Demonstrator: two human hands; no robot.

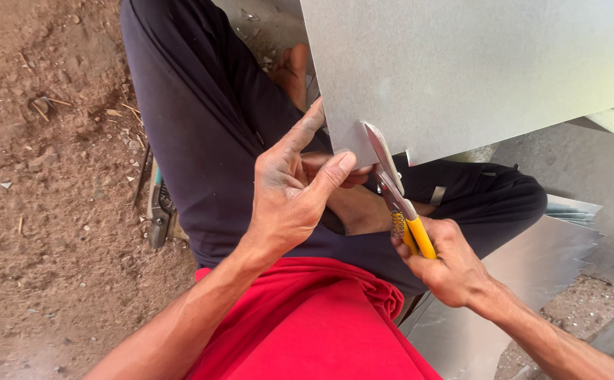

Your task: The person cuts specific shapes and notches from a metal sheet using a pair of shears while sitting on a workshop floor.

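A large grey metal sheet (476,70) fills the upper right and rests over my lap. My left hand (289,190) pinches its lower left corner, thumb under the edge and fingers against it. My right hand (447,264) grips the yellow handles of tin snips (395,193). The snips' blades are at the sheet's lower edge, just right of my left thumb, biting into the metal. I sit cross-legged in dark trousers (208,119) and a red shirt (307,324).
Bare brown dirt ground (46,176) lies to the left. A second hand tool (157,207) rests on the ground beside my left leg. More cut metal sheets (532,267) lie at the right, under my right arm. A bare foot (293,70) shows near the sheet's left edge.
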